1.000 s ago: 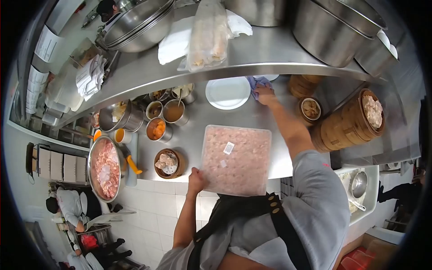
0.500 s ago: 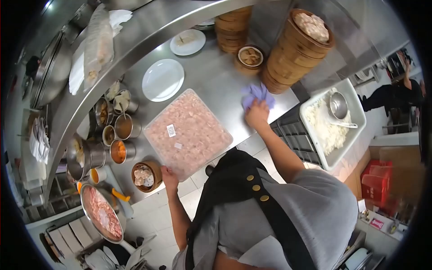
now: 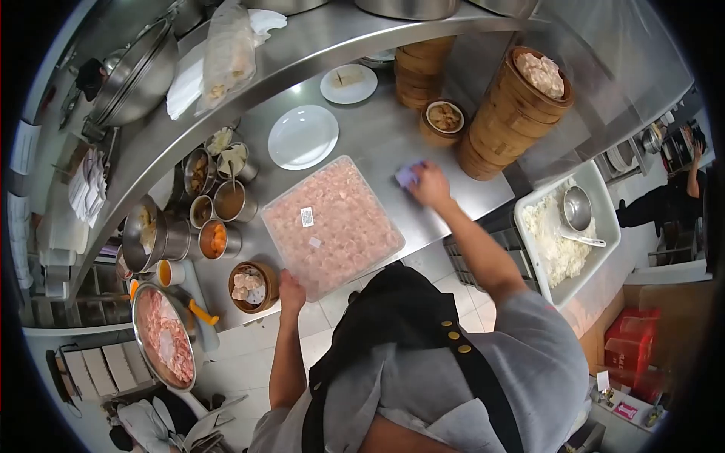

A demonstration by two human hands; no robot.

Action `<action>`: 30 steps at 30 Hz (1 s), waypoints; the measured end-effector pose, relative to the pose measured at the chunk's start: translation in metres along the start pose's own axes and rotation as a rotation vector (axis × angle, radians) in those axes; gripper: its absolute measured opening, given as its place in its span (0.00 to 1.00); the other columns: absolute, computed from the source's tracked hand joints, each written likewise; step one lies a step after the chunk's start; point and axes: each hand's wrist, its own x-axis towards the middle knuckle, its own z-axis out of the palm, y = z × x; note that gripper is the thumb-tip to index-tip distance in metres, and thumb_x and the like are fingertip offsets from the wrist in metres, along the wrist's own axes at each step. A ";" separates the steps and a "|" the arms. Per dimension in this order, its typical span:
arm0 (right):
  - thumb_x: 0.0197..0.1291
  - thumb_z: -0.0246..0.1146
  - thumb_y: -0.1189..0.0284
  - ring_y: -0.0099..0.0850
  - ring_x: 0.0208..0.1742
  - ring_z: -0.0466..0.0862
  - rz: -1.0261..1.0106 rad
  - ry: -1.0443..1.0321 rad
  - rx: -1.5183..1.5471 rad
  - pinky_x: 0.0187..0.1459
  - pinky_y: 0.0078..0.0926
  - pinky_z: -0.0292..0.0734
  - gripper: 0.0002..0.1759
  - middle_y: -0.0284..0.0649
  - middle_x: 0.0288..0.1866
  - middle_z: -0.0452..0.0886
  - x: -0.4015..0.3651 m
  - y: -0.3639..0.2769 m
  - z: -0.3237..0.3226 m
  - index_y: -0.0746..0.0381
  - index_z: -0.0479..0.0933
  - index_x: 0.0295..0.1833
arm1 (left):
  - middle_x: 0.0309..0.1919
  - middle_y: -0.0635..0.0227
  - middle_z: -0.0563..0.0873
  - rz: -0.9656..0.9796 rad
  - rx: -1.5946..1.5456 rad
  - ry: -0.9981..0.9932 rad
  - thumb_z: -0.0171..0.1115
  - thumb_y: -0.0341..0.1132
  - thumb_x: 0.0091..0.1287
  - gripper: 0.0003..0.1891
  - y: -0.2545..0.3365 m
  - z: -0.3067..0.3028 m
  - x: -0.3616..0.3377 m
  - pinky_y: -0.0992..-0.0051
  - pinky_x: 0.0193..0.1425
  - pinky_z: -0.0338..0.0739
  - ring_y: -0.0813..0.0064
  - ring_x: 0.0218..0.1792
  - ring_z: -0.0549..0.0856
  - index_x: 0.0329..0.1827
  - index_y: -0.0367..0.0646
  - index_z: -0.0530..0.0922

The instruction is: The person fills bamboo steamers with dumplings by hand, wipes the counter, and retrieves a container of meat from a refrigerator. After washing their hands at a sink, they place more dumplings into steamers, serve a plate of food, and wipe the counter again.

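My right hand (image 3: 430,185) is closed on a bunched purple cloth (image 3: 408,176), pressed to the steel counter (image 3: 377,155). It lies right of a large clear tray of pale pink meat (image 3: 332,226) with two small labels. At that tray's lower left corner is my left hand (image 3: 291,290), its fingers curled by the edge; what they grip is hard to make out. Just left of this hand stands a small bamboo steamer (image 3: 253,287) with pieces of food in it.
Stacked bamboo steamers (image 3: 513,113) rise at the back right, near a white tub of shredded food (image 3: 555,241). Metal pots (image 3: 229,202) and a bowl of raw meat (image 3: 164,337) stand left. White plates (image 3: 303,137) lie behind the tray. Another person (image 3: 672,196) is far right.
My right hand has moved left over the counter with the cloth, which is now more tightly bunched. The camera view has shifted. My left hand remains at the tray's corner.
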 end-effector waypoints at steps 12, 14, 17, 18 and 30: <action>0.50 0.56 0.67 0.48 0.50 0.80 0.128 -0.231 -0.240 0.58 0.41 0.71 0.17 0.52 0.46 0.81 0.048 0.036 -0.010 0.62 0.80 0.44 | 0.29 0.41 0.77 -0.072 -0.021 -0.050 0.50 0.29 0.65 0.07 0.006 -0.008 -0.001 0.51 0.37 0.70 0.37 0.36 0.78 0.41 0.39 0.63; 0.47 0.58 0.68 0.48 0.49 0.81 0.223 -0.288 -0.140 0.60 0.41 0.70 0.16 0.51 0.46 0.81 0.032 0.019 -0.043 0.60 0.81 0.43 | 0.28 0.42 0.76 -0.058 -0.037 -0.038 0.50 0.29 0.65 0.06 0.010 -0.007 -0.001 0.52 0.36 0.70 0.37 0.35 0.77 0.40 0.39 0.63; 0.43 0.60 0.69 0.47 0.49 0.81 -0.229 0.427 -0.357 0.57 0.40 0.72 0.16 0.51 0.47 0.81 0.016 0.059 0.004 0.58 0.82 0.41 | 0.27 0.43 0.76 -0.022 -0.048 -0.031 0.49 0.28 0.66 0.06 0.010 -0.005 -0.007 0.53 0.37 0.70 0.39 0.34 0.78 0.40 0.39 0.62; 0.43 0.60 0.69 0.47 0.49 0.81 -0.222 0.425 -0.358 0.57 0.40 0.72 0.16 0.51 0.47 0.81 0.009 0.066 0.004 0.58 0.82 0.41 | 0.27 0.44 0.76 -0.022 -0.059 -0.042 0.49 0.28 0.66 0.06 0.010 -0.008 -0.008 0.54 0.37 0.70 0.40 0.33 0.78 0.41 0.39 0.62; 0.28 0.61 0.71 0.51 0.48 0.74 -0.375 -0.082 0.152 0.57 0.42 0.67 0.18 0.53 0.41 0.77 -0.003 0.096 0.009 0.62 0.78 0.33 | 0.28 0.44 0.77 0.000 -0.079 -0.185 0.50 0.29 0.66 0.07 0.067 0.000 0.020 0.53 0.38 0.71 0.40 0.34 0.78 0.40 0.38 0.62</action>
